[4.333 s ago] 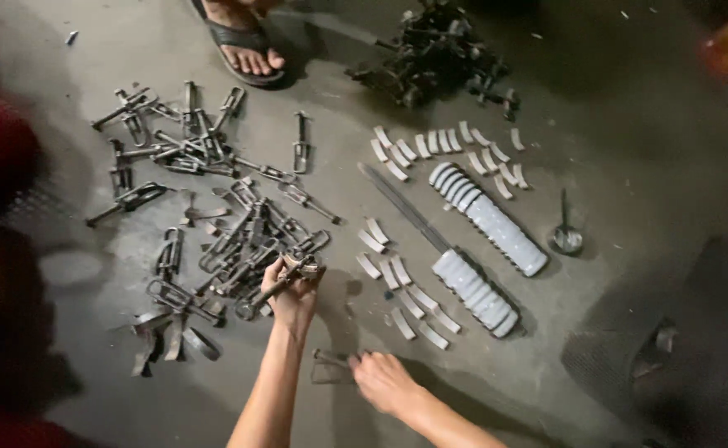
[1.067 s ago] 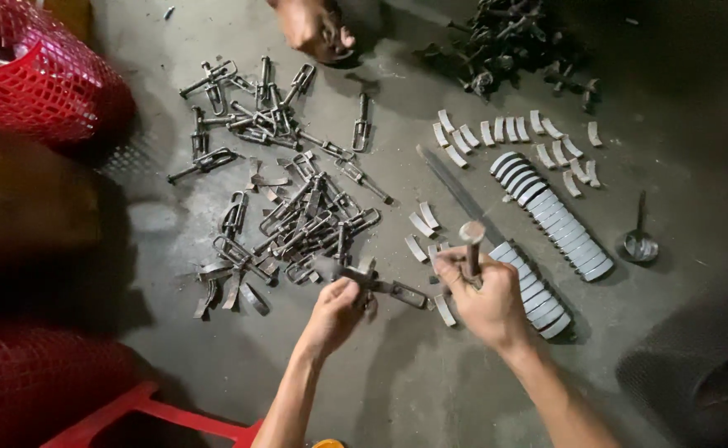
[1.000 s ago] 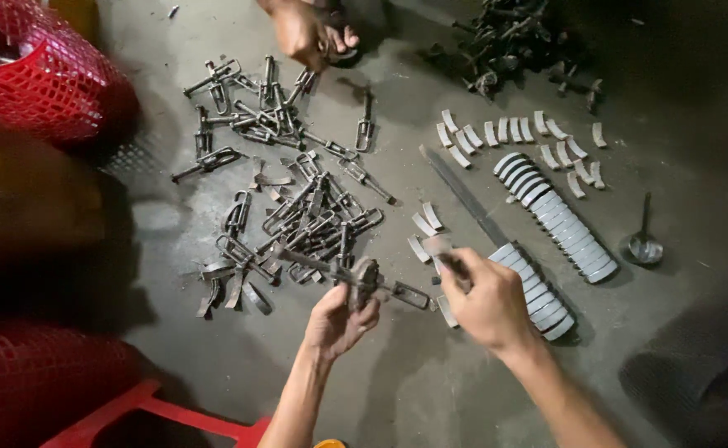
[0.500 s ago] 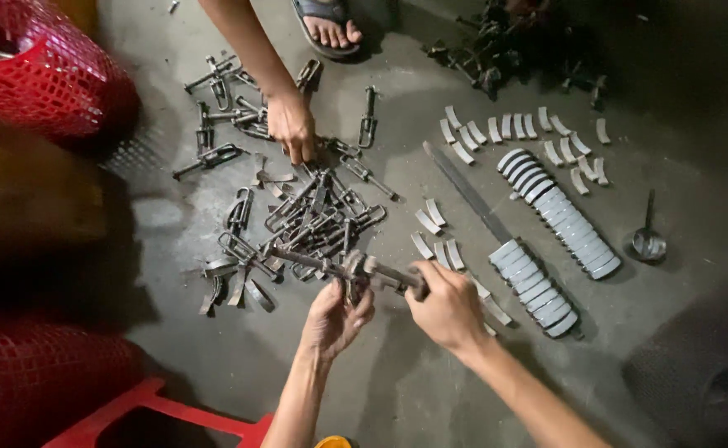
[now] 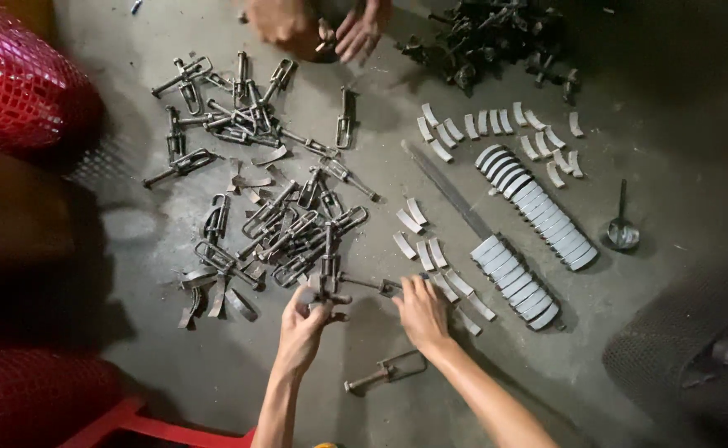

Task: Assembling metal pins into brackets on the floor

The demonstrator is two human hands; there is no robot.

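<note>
Drawn back to the far edge since half a second ago, another person's hands point(image 5: 331, 29); left hand point(image 5: 304, 322) pinching an upright metal clasp point(image 5: 328, 270) beside the clasp pile point(image 5: 281, 224), right hand point(image 5: 421, 309) gripping its rod point(image 5: 368, 284), near curved plates point(image 5: 438, 253) on the floor

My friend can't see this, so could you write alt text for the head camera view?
Seen from above, a person's left hand and right hand hold a metal clamp piece over a concrete floor strewn with metal clamps and rows of curved grey plates. Another person's hands work at the top.
</note>
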